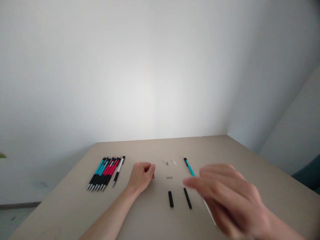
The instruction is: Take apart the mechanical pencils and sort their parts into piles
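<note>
My left hand (pixel 141 175) rests on the beige table (pixel 75 206) with its fingers curled into a loose fist; nothing shows in it. My right hand (pixel 225 196) hovers blurred above the table at the right, fingers stretched out towards the left, with a thin white rod (pixel 208 210) showing beneath it. Between the hands lie two short black pieces (pixel 170 199) (pixel 187 198), a small metal part (pixel 169 177) and tiny parts (pixel 167 163) farther back. A teal pen (pixel 189 166) lies just beyond my right fingertips.
A row of several teal, red and black pens (pixel 103 173) plus a white pen (pixel 118 170) lies at the left of the table. A white wall stands behind the table. The table's right edge runs close to a grey wall.
</note>
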`<state>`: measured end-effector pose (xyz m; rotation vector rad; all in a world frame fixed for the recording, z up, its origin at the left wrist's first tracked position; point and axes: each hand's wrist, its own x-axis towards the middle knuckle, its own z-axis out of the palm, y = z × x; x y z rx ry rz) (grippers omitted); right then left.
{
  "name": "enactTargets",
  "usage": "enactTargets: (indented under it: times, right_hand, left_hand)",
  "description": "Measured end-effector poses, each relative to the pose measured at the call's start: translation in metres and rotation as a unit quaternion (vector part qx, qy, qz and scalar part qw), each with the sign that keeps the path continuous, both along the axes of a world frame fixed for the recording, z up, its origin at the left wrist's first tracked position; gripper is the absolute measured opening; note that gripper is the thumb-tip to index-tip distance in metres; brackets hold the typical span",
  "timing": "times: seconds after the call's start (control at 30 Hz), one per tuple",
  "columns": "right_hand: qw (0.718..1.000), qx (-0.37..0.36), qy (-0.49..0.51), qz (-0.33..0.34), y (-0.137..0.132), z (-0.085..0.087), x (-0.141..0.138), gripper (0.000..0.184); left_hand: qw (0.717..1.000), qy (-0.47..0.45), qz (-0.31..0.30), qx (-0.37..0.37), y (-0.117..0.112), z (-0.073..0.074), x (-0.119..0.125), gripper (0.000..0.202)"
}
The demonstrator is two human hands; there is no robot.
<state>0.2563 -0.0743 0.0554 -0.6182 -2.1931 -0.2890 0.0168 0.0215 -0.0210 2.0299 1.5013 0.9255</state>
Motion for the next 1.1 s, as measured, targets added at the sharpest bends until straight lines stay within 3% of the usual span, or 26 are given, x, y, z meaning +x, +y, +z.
enactTargets:
  times: [0.03, 0.1, 0.17, 0.23, 0.33, 0.4, 0.5, 0.6, 0.7, 0.83, 1.1]
  right_hand:
    - [0.999, 0.026, 0.023, 0.003, 0.022, -0.003, 0.003, 0.032]
    - [0.994, 0.029, 0.073, -0.078, 0.06, -0.022, 0.015, 0.026]
    - [0.981, -0.024, 0.103, -0.163, 0.086, -0.047, 0.03, 0.022]
    - [0.967, -0.064, 0.116, -0.217, 0.099, -0.065, 0.04, 0.023]
    - [0.944, -0.112, 0.153, -0.269, 0.103, -0.072, 0.042, 0.028]
    - [0.932, -0.125, 0.174, -0.293, 0.104, -0.07, 0.041, 0.031]
    - [0.912, -0.124, 0.203, -0.333, 0.106, -0.068, 0.046, 0.034]
    - [0.898, -0.13, 0.204, -0.367, 0.111, -0.073, 0.057, 0.035]
    - [0.886, -0.157, 0.213, -0.38, 0.116, -0.079, 0.065, 0.035]
    - [0.88, -0.192, 0.218, -0.375, 0.119, -0.082, 0.068, 0.035]
    - [0.868, -0.219, 0.229, -0.382, 0.12, -0.084, 0.071, 0.034]
  left_hand:
    - [1.0, 0.011, 0.01, 0.005, 0.0, 0.001, 0.0, 0.045]
    - [0.999, 0.034, 0.033, 0.019, 0.001, 0.002, -0.001, 0.042]
    - [0.996, 0.053, 0.062, 0.038, 0.004, 0.003, -0.004, 0.037]
    - [0.991, 0.074, 0.087, 0.065, 0.01, 0.006, -0.011, 0.03]
    - [0.971, 0.165, 0.109, 0.137, 0.019, 0.01, -0.029, 0.021]
    - [0.944, 0.23, 0.191, 0.139, 0.024, 0.012, -0.045, 0.029]
    - [0.877, 0.301, 0.366, 0.08, 0.028, 0.011, -0.07, 0.043]
    - [0.83, 0.27, 0.487, -0.029, 0.032, 0.006, -0.09, 0.065]
    - [0.833, 0.244, 0.479, -0.129, 0.034, 0.002, -0.104, 0.05]
    - [0.843, 0.256, 0.456, -0.126, 0.032, 0.002, -0.115, 0.034]
    - [0.832, 0.265, 0.472, -0.125, 0.033, 0.007, -0.121, 0.035]
